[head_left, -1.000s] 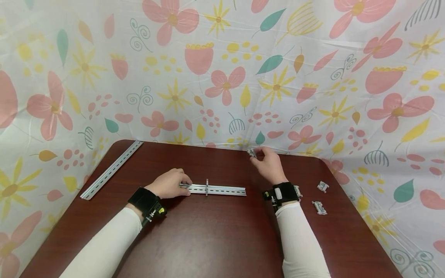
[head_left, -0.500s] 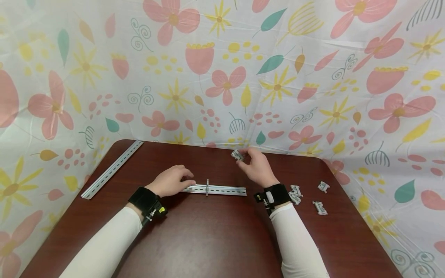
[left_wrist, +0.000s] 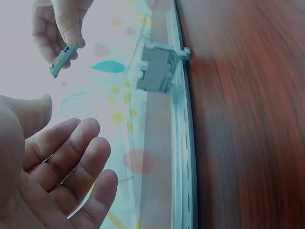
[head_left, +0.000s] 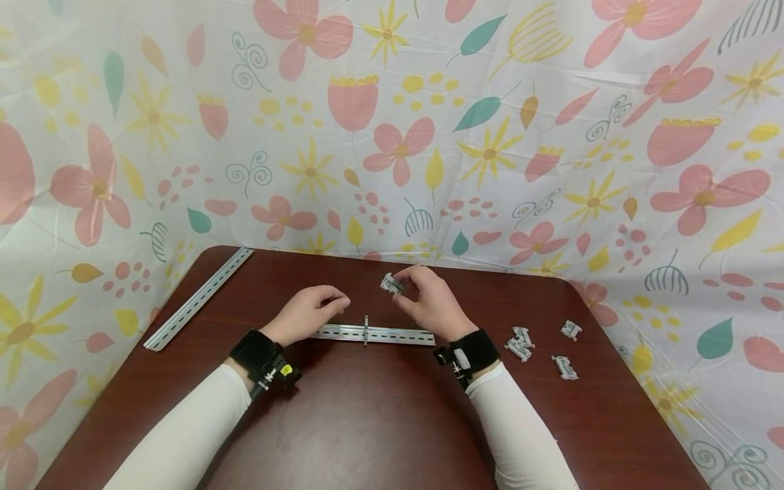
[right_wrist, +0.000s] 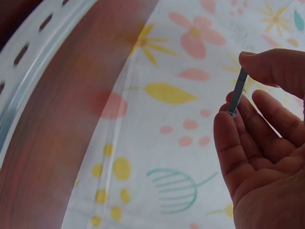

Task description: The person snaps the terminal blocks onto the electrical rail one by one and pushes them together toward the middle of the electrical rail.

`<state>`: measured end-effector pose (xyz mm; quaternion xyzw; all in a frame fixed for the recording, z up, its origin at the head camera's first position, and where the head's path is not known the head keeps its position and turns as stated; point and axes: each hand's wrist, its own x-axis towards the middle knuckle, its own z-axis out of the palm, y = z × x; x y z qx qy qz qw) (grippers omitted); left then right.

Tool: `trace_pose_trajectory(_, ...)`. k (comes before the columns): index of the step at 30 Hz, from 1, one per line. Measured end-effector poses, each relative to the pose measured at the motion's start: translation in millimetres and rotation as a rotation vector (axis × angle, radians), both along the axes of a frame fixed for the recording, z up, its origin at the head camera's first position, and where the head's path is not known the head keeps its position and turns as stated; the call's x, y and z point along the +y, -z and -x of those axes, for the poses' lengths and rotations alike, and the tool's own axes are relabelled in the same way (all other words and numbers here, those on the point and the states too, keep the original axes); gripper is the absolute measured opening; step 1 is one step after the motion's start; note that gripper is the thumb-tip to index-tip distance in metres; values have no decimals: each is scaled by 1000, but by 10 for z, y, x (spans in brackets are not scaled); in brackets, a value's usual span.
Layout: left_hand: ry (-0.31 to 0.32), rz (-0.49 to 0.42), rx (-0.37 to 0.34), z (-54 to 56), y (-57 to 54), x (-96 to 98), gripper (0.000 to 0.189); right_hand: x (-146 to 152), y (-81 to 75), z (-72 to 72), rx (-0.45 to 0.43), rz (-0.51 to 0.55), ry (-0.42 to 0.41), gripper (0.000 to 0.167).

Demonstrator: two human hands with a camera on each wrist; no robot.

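Note:
My right hand (head_left: 433, 304) pinches a small grey terminal block (head_left: 390, 284) between thumb and fingers, raised above the table. The right wrist view shows this block edge-on, as a thin strip. Below it lies a slotted metal DIN rail (head_left: 401, 336), with another terminal block (left_wrist: 157, 69) standing across it near its middle. My left hand (head_left: 308, 314) hovers over the rail's left end, its fingers loosely bent and nothing between them; in the head view it hides that end.
A second, longer DIN rail (head_left: 199, 299) lies slanted along the table's left side. To the right, several loose terminal blocks (head_left: 564, 367) lie on the dark red table (head_left: 367, 422). A flower-printed curtain (head_left: 392, 211) hangs behind the table.
My right hand has carried the terminal block leftward, from the back of the table to above the rail. My left hand has let go of the rail's end and lifted slightly.

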<state>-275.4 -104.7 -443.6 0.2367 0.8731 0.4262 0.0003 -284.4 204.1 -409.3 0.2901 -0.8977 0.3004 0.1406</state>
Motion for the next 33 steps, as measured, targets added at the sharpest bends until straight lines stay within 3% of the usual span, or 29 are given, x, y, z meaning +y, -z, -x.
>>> trace_pose_trajectory(16,72,-259,-124,24,12,14,34,-348,26,-173,67,-8,-211,34)
trace_pose_trajectory(25,69,-277,-143,32,19,-2,24,-432,72,-201,99,-50,-282,34)
trace_pose_trajectory(33,67,-230,-94,27,16,-9,22,-472,105,-206,97,-68,-317,30)
